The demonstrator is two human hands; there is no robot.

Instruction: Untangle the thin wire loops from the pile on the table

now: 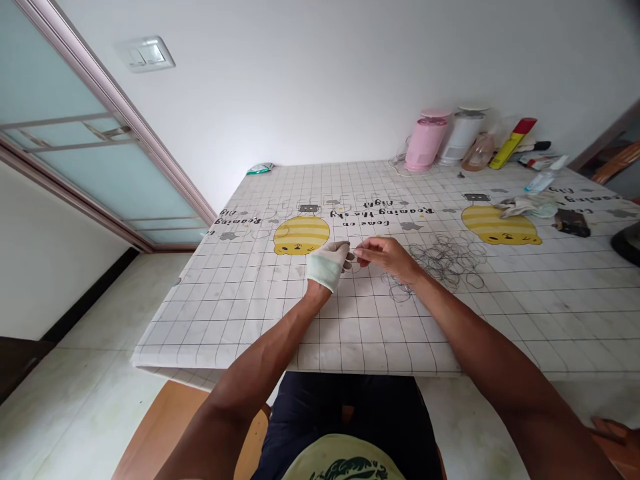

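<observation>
My left hand wears a white and pale-green glove, its fingers closed in a pinch above the checked tablecloth. Bare and also pinching, my right hand meets it almost fingertip to fingertip. A thin wire loop, very faint, shows between the two hands; its full outline is hard to make out. Just right of my right hand, partly behind its wrist, lies a loose tangled pile of thin dark wire loops. Fainter loops lie spread on the cloth beyond my left hand.
Along the wall stand a pink cylindrical device, a white one, a bottle and a yellow-red can. At right lie a crumpled glove, a clear spray bottle and a dark box. A green-white packet sits at the back-left corner.
</observation>
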